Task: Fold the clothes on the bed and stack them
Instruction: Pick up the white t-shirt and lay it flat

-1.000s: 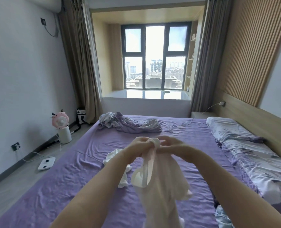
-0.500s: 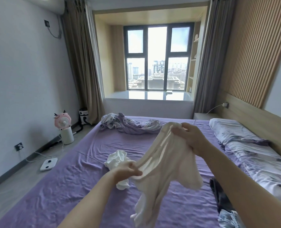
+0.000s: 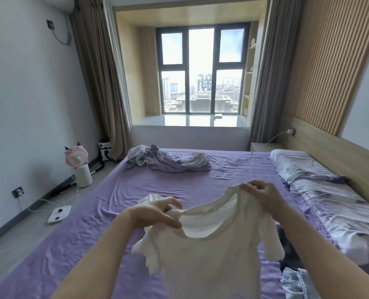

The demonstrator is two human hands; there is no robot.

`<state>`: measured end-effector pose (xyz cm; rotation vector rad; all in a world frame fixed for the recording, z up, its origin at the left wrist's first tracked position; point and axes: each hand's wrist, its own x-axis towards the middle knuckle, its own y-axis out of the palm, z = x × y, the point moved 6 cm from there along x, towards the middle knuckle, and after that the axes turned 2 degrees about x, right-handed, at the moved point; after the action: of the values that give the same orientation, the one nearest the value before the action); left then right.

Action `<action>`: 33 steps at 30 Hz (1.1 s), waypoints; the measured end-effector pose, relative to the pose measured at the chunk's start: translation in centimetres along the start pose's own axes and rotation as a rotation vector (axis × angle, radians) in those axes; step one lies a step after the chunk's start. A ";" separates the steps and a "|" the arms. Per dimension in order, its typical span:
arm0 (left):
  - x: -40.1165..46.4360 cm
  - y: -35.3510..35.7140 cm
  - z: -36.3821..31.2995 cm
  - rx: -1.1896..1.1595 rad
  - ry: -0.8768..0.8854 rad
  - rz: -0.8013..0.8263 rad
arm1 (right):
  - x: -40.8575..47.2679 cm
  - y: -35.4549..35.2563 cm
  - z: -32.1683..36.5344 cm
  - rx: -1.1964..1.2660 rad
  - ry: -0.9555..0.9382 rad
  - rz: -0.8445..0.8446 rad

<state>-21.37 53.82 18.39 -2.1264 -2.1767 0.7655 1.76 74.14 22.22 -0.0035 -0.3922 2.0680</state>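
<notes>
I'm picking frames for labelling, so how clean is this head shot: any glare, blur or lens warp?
Head view: daylight blows out the window and glares off the sill; wide-angle warp bows the curtains and walls; the white top and both hands, left and right, look slightly soft, and the room is evenly lit.

White top (image 3: pixel 211 251) now spread btwn hands.
</notes>
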 end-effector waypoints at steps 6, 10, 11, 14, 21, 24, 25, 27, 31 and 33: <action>0.2 -1.7 -0.5 0.519 0.101 -0.442 | -1.5 -1.5 -0.6 -0.097 -0.057 -0.010; -0.5 0.1 -1.2 0.500 0.174 -0.569 | -3.0 -0.9 -1.4 -0.192 -0.067 0.007; -0.8 0.5 -1.3 0.514 0.186 -0.600 | -3.5 -0.6 -1.6 -0.185 -0.070 0.013; -2.0 1.1 -1.5 0.541 0.203 -0.694 | -4.9 0.2 -1.8 -0.138 -0.063 0.045; -4.9 -2.9 -4.3 0.376 0.239 -0.774 | -4.5 0.3 0.3 0.185 0.026 0.107; -2.7 -6.1 -4.7 0.324 0.263 -0.728 | -1.9 1.5 0.5 0.295 0.088 0.168; -1.2 -6.9 -4.2 0.345 0.265 -0.693 | -0.8 2.2 -0.4 0.260 0.114 0.170; 2.8 -8.3 -1.7 0.405 0.240 -0.637 | 1.5 3.9 -3.2 0.162 0.183 0.149; 11.9 -8.7 7.2 0.401 0.111 -0.513 | 5.1 8.9 -11.5 -0.098 0.339 0.212; 15.8 -8.0 11.9 0.371 0.043 -0.436 | 6.2 11.1 -16.1 -0.175 0.428 0.234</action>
<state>-34.17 64.99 5.44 -1.4188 -2.1505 0.9704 -8.18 78.77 4.82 -0.6124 -0.3148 2.1813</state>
